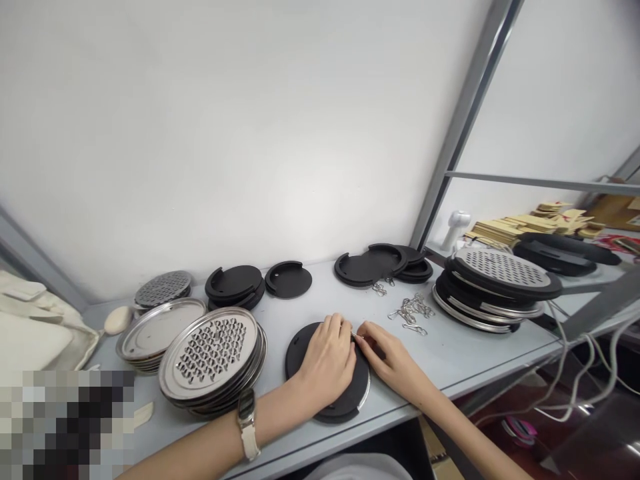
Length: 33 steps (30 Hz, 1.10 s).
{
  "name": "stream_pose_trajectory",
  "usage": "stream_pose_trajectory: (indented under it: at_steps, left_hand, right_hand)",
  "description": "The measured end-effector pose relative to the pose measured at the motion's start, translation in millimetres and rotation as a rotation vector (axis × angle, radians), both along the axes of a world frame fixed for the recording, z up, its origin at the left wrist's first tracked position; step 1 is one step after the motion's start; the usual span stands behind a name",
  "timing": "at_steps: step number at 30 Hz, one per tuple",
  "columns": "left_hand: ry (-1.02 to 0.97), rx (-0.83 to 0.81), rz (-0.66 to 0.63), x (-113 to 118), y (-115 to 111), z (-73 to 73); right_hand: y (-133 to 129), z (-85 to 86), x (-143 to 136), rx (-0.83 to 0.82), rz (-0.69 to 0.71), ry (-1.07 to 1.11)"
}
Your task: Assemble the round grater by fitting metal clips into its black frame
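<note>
A black round grater holder (pixel 295 353) lies on the table in front of me, a thin silver rim showing along its right edge. My left hand (pixel 330 357) lies across it, fingers bent and together, gripping it near the far edge. My right hand (pixel 385 353) is closed in a pinch at the holder's upper right edge. A small bit of silvery metal shows at its fingertips, apparently a wire clip; most of it is hidden. Loose metal clips (pixel 413 310) lie in a pile beyond my right hand.
Stacked metal grater discs (pixel 213 353) stand at the left, beside plain-topped metal discs (pixel 163 327). Black holders (pixel 235 283) sit along the wall, more black holders (pixel 370 263) further right. A stack of graters in holders (pixel 500 273) stands right, near the shelf post (pixel 463 127) and white cables (pixel 570 373).
</note>
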<state>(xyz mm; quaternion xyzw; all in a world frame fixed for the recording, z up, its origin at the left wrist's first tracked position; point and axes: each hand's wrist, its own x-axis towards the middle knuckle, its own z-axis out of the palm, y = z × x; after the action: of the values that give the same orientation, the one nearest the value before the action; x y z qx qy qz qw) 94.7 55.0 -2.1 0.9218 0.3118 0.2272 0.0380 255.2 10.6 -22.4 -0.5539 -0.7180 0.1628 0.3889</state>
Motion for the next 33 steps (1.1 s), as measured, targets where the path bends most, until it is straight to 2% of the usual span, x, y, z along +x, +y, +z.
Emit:
stream_pose_trajectory:
  at_steps: [5, 22, 27, 33]
  left_hand:
    - [0.068, 0.048, -0.073, -1.0, -0.7, 3.5]
    - [0.046, 0.013, -0.019, -1.7, 2.7, -4.3]
    - [0.045, -0.008, -0.014, -1.2, 2.7, -3.7]
    - [0.056, -0.005, 0.034, -1.5, 1.7, -2.2]
  right_hand:
    - [0.4, -1.1, 1.3, -0.007, 0.010, 0.021]
    - [1.6, -3.2, 2.8, -0.087, 0.043, 0.109]
    - [2.2, -0.9, 3.9, -0.082, 0.081, 0.054]
    - [2.8, -5.0, 4.1, -0.079, 0.036, 0.081]
